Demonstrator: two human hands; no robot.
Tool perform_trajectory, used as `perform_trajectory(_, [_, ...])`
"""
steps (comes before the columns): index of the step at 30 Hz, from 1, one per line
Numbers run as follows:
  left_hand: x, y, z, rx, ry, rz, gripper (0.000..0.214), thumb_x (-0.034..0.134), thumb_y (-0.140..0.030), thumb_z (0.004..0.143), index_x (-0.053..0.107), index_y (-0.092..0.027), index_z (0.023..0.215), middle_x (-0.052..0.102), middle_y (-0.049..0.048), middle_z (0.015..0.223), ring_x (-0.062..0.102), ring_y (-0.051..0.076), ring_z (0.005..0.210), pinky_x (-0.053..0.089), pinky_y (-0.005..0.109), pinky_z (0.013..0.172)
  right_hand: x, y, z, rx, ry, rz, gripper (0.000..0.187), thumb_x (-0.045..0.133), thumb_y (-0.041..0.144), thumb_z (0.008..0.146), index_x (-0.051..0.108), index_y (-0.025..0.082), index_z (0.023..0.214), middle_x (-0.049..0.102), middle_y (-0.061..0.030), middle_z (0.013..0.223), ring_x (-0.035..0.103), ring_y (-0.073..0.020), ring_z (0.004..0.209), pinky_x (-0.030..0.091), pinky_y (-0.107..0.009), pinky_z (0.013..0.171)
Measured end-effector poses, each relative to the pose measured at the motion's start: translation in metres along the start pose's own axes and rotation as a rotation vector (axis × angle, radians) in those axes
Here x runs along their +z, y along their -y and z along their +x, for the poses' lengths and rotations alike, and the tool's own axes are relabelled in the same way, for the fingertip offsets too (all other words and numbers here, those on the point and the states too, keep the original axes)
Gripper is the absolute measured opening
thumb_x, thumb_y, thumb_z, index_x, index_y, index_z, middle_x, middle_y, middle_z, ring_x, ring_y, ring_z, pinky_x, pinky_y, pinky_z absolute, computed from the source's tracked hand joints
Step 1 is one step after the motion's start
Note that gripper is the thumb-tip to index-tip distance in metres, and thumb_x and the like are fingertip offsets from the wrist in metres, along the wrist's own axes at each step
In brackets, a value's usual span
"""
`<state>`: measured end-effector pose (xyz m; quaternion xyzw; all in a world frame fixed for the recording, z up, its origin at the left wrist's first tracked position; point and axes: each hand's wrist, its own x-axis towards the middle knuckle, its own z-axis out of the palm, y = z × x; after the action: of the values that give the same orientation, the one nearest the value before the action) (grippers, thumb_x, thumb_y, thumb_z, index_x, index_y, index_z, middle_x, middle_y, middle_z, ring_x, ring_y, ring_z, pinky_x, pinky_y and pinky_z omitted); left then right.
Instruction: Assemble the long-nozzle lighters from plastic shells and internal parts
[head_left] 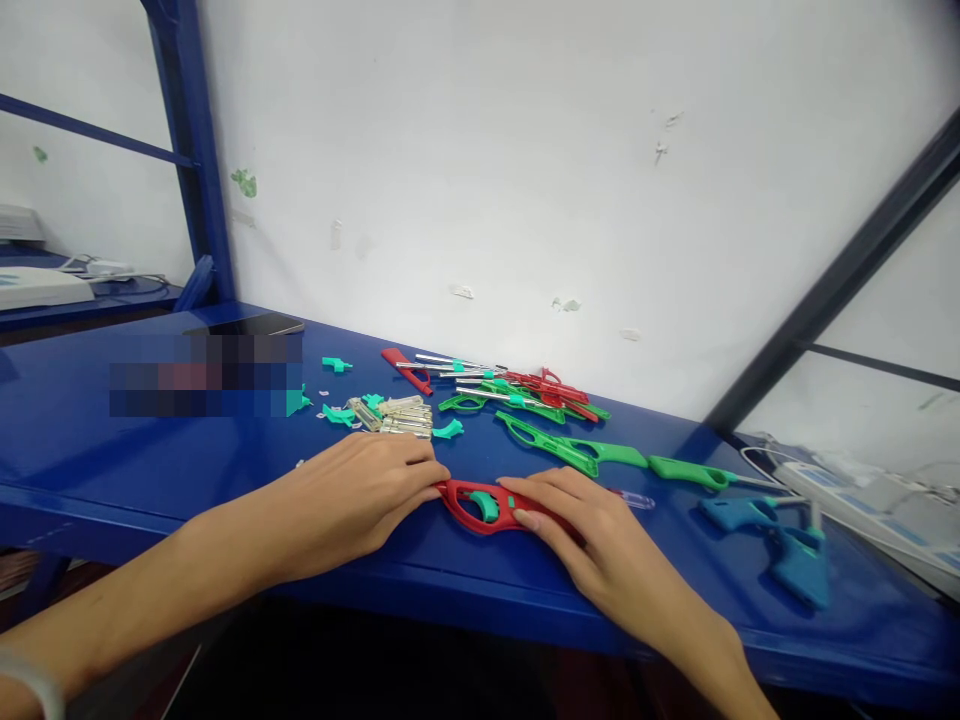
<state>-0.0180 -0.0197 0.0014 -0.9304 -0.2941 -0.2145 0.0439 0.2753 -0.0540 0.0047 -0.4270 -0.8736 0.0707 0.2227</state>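
Note:
A red lighter casing with a teal trigger in its opening lies near the front edge of the blue table. Fingers of my left hand pinch its left end. My right hand is closed over its right part, thumb along the near side and fingers on top. Beyond my left hand lie clear fuel tanks in a small pile, with loose teal triggers around them. Green casing halves lie just past my right hand.
Metal lighter tubes and red casing pieces are heaped by the wall. To the right lie a green lighter and blue lighters. A clear-handled tool sits beyond my right hand. A dark flat device lies back left.

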Motion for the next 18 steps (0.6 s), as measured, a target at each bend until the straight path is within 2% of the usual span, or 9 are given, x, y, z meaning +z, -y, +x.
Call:
perform_trajectory(9, [0.0020, 0.0023, -0.0011, -0.022, 0.050, 0.001, 0.028, 0.044, -0.025, 0.113, 0.072, -0.023, 0.115, 0.074, 0.0053, 0.106, 0.071, 0.023, 0.094, 0.052, 0.033, 0.086, 0.0011, -0.0012, -0.0020, 0.014, 0.007, 0.024, 0.037, 0.051, 0.040, 0.111, 0.068, 0.030, 0.143, 0.074, -0.0056, 0.131, 0.068, -0.0241, 0.117, 0.056, -0.040, 0.104])
perform_trajectory(18, [-0.0006, 0.0020, -0.0016, 0.006, -0.009, -0.011, 0.027, 0.047, -0.022, 0.111, 0.074, -0.024, 0.112, 0.076, 0.0056, 0.103, 0.074, 0.021, 0.090, 0.054, 0.029, 0.083, 0.0016, -0.0015, -0.0016, 0.024, 0.019, 0.020, 0.039, 0.050, 0.040, 0.112, 0.066, 0.030, 0.146, 0.072, -0.0057, 0.132, 0.067, -0.0237, 0.116, 0.055, -0.040, 0.104])
